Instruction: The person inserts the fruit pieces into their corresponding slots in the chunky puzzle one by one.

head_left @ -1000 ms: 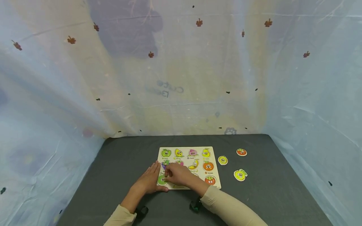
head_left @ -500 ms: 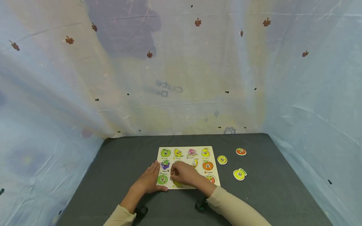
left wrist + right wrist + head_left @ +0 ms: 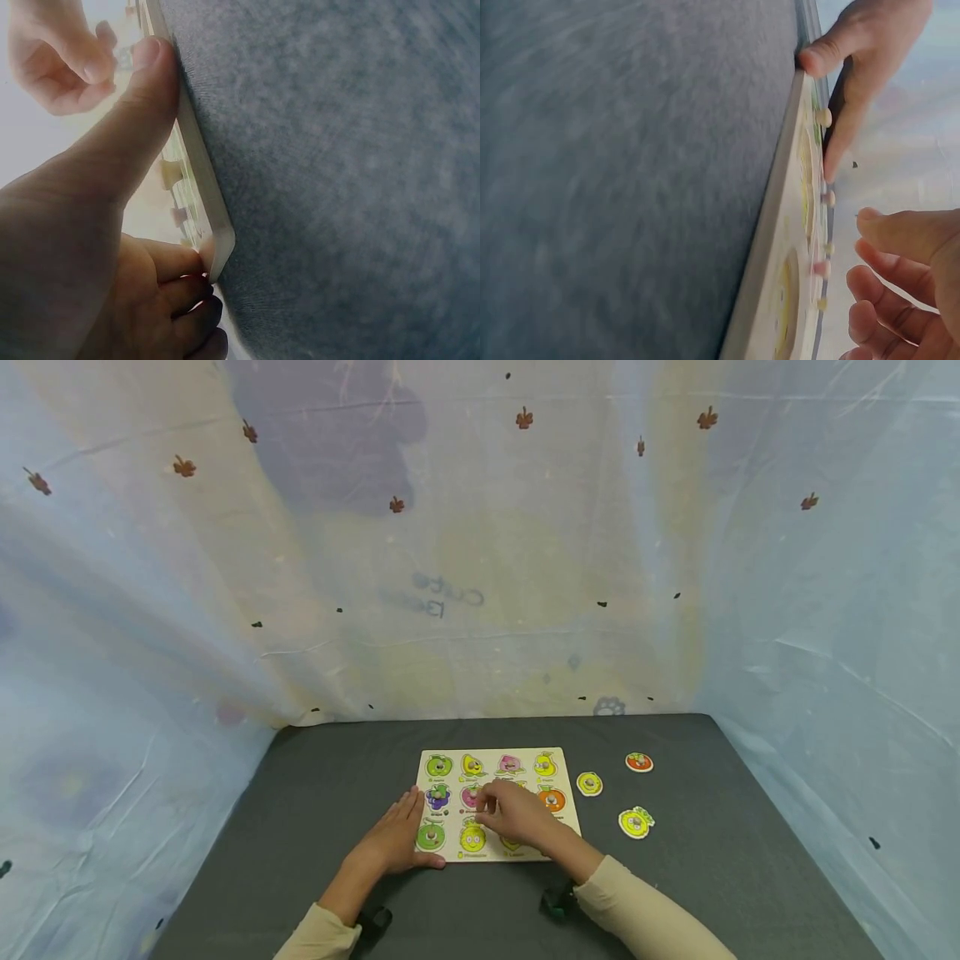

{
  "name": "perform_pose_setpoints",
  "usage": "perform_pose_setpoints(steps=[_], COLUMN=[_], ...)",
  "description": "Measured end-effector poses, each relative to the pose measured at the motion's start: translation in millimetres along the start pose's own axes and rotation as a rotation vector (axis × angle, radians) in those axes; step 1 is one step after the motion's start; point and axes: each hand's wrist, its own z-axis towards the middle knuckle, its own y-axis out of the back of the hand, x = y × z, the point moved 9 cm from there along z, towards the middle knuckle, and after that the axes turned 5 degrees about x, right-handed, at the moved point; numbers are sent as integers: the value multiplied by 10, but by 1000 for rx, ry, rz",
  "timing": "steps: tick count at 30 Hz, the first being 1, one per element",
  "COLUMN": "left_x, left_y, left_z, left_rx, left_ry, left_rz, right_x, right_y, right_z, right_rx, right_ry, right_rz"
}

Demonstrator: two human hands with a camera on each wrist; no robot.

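A pale wooden fruit puzzle board with knobbed fruit pieces lies on the dark cloth. My left hand rests along its left edge, fingers straight and the thumb at the front edge. In the left wrist view, the left thumb lies against the board's side. Over the middle of the board hovers my right hand, fingers loosely bent, holding nothing. The right wrist view shows the right thumb apart from the knobs. A round green piece and a pineapple piece are in the front row.
Three loose pieces lie right of the board: a round yellow one, a red one and a yellow one with green leaves. A pale printed curtain stands behind the dark table.
My right hand has moved right across the board, from the round green piece at the front left, uncovering the pineapple and neighbouring pieces. The left hand stays at the edge.
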Motion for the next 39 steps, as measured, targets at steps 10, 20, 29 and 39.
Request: perform_pose_setpoints(steps=[10, 20, 29, 39], left_x=[5, 6, -3, -4], left_y=[-9, -14, 1, -7], left_z=[10, 9, -3, 0], left_rx=[-4, -5, -13, -14], left_ry=[-3, -1, -4, 2], left_rz=[4, 1, -10, -17], right_x=[-196, -434, -572, -765], right_y=[210, 411, 531, 623], right_z=[-233, -421, -574, -696], right_rx=[-50, -93, -144, -173], right_ry=[23, -59, -68, -95], right_rz=[17, -1, 17, 36])
